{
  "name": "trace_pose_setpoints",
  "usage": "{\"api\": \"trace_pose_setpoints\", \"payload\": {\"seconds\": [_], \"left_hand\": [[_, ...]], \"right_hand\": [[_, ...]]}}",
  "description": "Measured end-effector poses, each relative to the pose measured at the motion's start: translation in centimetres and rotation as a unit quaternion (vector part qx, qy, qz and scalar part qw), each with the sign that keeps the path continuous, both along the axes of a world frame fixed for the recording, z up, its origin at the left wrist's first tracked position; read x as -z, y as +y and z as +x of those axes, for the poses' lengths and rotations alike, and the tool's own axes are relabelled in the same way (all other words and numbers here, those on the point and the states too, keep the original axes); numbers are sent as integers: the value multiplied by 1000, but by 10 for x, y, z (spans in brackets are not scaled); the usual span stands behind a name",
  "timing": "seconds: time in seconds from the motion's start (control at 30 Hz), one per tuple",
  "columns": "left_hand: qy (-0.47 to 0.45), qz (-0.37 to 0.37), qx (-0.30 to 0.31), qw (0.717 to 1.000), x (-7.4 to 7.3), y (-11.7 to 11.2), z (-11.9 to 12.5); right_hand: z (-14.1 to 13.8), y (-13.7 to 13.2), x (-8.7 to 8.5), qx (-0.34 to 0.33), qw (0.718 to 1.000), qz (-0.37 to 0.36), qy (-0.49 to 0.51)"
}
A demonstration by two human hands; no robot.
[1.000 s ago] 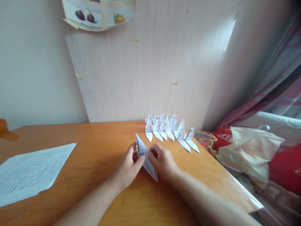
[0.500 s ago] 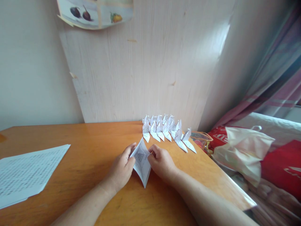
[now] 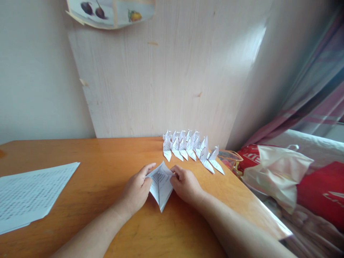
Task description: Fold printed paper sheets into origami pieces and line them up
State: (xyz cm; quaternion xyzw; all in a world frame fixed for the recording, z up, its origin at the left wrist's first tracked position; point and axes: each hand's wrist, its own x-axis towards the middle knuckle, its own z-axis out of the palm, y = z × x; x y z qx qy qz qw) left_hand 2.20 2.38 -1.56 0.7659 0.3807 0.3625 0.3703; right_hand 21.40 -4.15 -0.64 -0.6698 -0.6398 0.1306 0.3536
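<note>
A folded sheet of printed paper (image 3: 161, 184) is held between my two hands over the table, spread into a diamond with a crease down its middle and a point toward me. My left hand (image 3: 137, 188) pinches its left corner, thumb on the near face. At the right corner, my right hand (image 3: 186, 184) grips with curled fingers; the fingertips behind the paper are hidden. Beyond my hands, several folded paper birds (image 3: 190, 147) stand in rows, made of the same printed paper.
A stack of printed sheets (image 3: 34, 195) lies on the left of the wooden table (image 3: 113, 154). Past the table's right edge are a cream plastic bag (image 3: 282, 168), a red bag (image 3: 322, 197) and a clear container with orange trim (image 3: 229, 157). A pale panel (image 3: 161, 89) stands behind.
My hands have moved slightly apart, and the paper between them is spread wider and flatter. The camera view has shifted a little. The birds and sheets stay in place.
</note>
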Motion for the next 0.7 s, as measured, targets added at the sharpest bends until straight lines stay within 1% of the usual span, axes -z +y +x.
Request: {"api": "trace_pose_setpoints", "payload": {"seconds": [0.1,0.17,0.27,0.5,0.7], "left_hand": [[-7,-13,-3,1000,2,2,-1],[1,-8,-10,1000,2,1,-1],[17,22,-16,999,-1,-1,-1],[39,84,-7,996,-5,-5,-1],[46,104,-18,993,-4,-4,-3]], "right_hand": [[1,0,0,-6,1000,-1,6],[1,0,1,-10,1000,1,7],[1,0,2,-14,1000,5,1],[2,1,3,-15,1000,4,-3],[3,1,5,-17,1000,-5,-1]]}}
